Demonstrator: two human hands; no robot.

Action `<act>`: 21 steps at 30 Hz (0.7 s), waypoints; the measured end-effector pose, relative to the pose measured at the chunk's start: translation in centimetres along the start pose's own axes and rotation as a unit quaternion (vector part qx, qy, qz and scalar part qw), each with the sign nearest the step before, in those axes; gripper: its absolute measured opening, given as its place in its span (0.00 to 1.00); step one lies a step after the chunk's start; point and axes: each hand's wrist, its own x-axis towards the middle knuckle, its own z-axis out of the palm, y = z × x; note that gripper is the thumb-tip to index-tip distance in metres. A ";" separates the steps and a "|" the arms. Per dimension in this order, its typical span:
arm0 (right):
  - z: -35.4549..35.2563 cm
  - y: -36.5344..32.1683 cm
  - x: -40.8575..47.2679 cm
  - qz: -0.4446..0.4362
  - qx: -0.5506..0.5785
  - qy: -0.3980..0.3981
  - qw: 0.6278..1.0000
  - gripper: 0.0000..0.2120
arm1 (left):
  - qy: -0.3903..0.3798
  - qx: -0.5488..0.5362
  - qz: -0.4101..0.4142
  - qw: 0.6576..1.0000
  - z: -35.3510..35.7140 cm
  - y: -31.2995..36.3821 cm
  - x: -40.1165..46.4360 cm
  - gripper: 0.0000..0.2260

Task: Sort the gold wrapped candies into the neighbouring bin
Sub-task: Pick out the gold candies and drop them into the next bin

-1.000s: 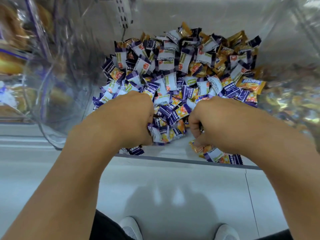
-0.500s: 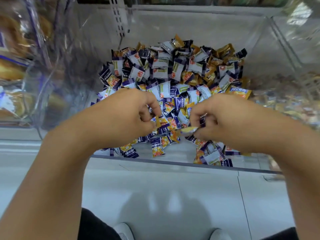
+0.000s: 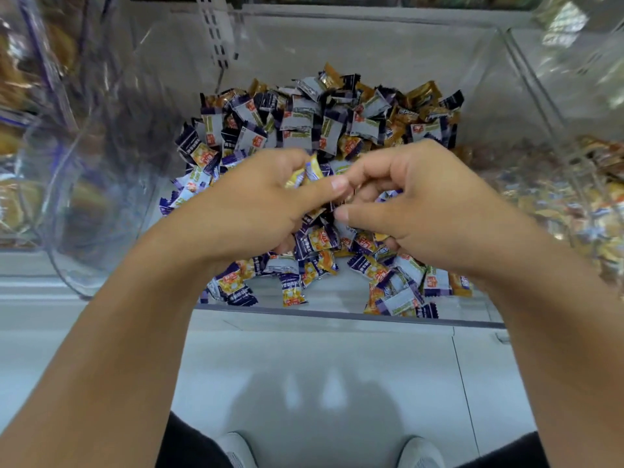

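Note:
A clear plastic bin (image 3: 354, 314) holds a heap of wrapped candies (image 3: 304, 126), mostly purple-and-white, with gold ones (image 3: 420, 92) mixed in toward the back right. My left hand (image 3: 250, 204) hovers over the heap's front and pinches a gold-and-white candy (image 3: 312, 168) between thumb and fingers. My right hand (image 3: 422, 204) is close beside it, fingers curled with the thumb and forefinger apart; I cannot see whether it holds anything. The fingertips of both hands nearly touch. The neighbouring bin (image 3: 574, 204) on the right contains gold wrapped candies.
Another clear bin (image 3: 67, 197) with yellowish packets stands at the left. A grey shelf ledge (image 3: 304, 359) runs in front of the bins. My shoes (image 3: 236, 450) and dark trousers show at the bottom. A slotted shelf upright (image 3: 217, 32) rises behind.
Both hands have lifted out of the heap and come together. A gold-and-white candy now sits in my left hand's fingers. The camera has tilted down slightly.

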 end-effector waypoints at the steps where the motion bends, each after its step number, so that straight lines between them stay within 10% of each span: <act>1: -0.1 0.2 -0.1 0.011 -0.056 -0.040 0.998 0.03 | 0.027 0.008 -0.004 1.000 -0.3 -0.3 0.1 0.16; 5: 1.1 0.4 -0.9 0.109 -0.292 -0.235 0.921 0.08 | 0.043 0.063 -0.026 0.997 -1.2 -0.9 -0.1 0.09; 21: 0.7 1.0 -1.6 0.115 -0.438 -0.092 0.887 0.17 | -0.101 0.410 0.033 0.906 2.1 0.4 -0.2 0.12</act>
